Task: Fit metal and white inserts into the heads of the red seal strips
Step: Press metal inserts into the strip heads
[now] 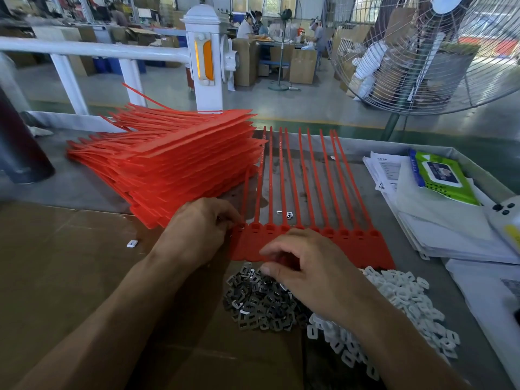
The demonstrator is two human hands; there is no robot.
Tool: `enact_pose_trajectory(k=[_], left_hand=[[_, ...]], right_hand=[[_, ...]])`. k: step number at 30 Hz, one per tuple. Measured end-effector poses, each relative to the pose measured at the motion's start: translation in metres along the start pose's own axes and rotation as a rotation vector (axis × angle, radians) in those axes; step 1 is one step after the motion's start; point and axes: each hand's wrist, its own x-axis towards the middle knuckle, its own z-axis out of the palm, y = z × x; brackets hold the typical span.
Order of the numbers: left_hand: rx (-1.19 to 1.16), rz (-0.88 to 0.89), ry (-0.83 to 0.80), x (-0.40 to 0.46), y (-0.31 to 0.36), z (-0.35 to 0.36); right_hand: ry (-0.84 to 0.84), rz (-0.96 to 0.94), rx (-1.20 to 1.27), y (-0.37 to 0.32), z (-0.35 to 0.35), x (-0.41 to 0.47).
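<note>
A joined row of red seal strips (363, 249) lies flat in front of me, tails pointing away, heads in a line near me. My left hand (201, 225) pinches the leftmost head of the row; whether an insert is under the fingertips is hidden. My right hand (305, 267) hovers over the near edge of the strips and the pile of metal inserts (259, 302), fingers curled and slightly apart, its fingertips touching the pile. A heap of white inserts (405, 294) lies to the right of the metal ones.
A tall stack of red seal strips (174, 161) sits at the left back. Two loose inserts (284, 214) lie between the tails, one white insert (132, 243) on the cardboard (70, 266). Papers and a wet-wipe pack (441, 175) are at right, a big fan (422, 52) behind.
</note>
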Motion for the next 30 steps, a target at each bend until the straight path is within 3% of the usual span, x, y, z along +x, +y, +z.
enact_pose_trajectory(k=[9, 19, 30], left_hand=[[0.051, 0.040, -0.022, -0.002, 0.003, 0.000], [-0.062, 0.171, 0.079, -0.003, 0.008, 0.000], [-0.083, 0.241, 0.041, -0.006, 0.015, 0.001]], right_hand=[[-0.045, -0.049, -0.118, -0.005, 0.006, 0.002], [0.031, -0.034, 0.091, -0.005, 0.006, 0.001], [-0.001, -0.023, 0.180, -0.007, 0.002, 0.000]])
